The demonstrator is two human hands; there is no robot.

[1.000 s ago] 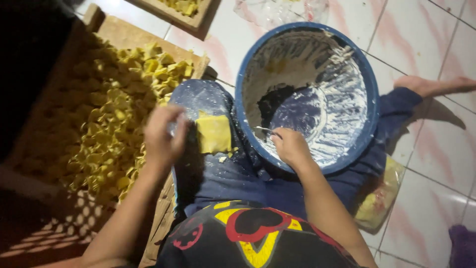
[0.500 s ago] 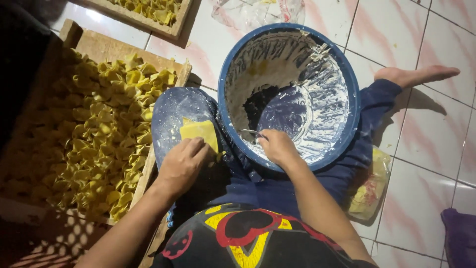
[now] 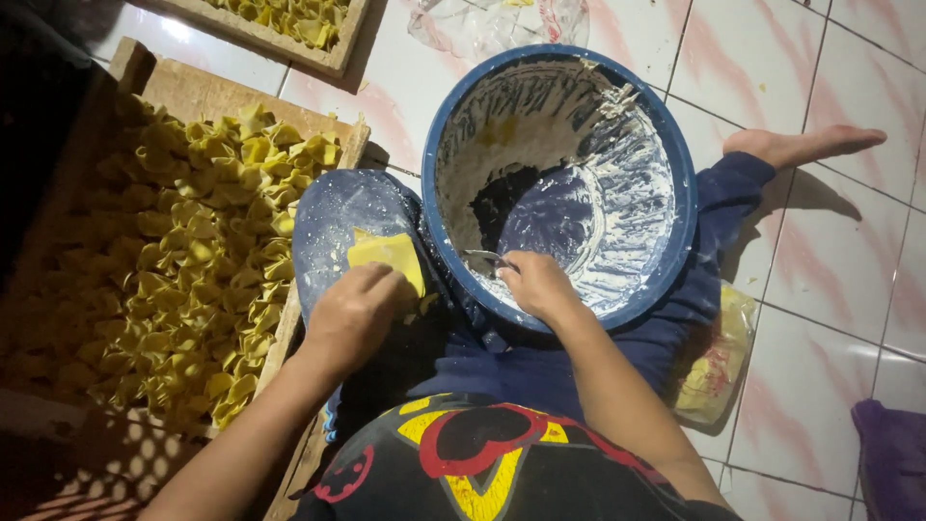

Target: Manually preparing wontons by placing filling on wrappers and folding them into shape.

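Note:
I sit on the floor with a big blue basin (image 3: 675, 164) between my legs, its inside smeared with white paste. My right hand (image 3: 536, 284) is inside the basin near its front wall, closed on a small metal spoon (image 3: 485, 258). A stack of yellow square wrappers (image 3: 383, 251) rests on my floury left knee (image 3: 338, 207). My left hand (image 3: 353, 311) lies on the stack's near edge, its fingers pinching the top wrapper.
A wooden tray (image 3: 174, 82) full of folded yellow dumplings (image 3: 183, 260) lies at my left. A second tray (image 3: 289, 43) stands at the top. Clear plastic (image 3: 482, 24) lies beyond the basin, a yellow bag (image 3: 714, 362) under my right leg, purple cloth (image 3: 892, 458) at the right edge.
My left hand came down from above the tray side onto the wrapper stack on my knee. My right hand stayed in the basin with the spoon.

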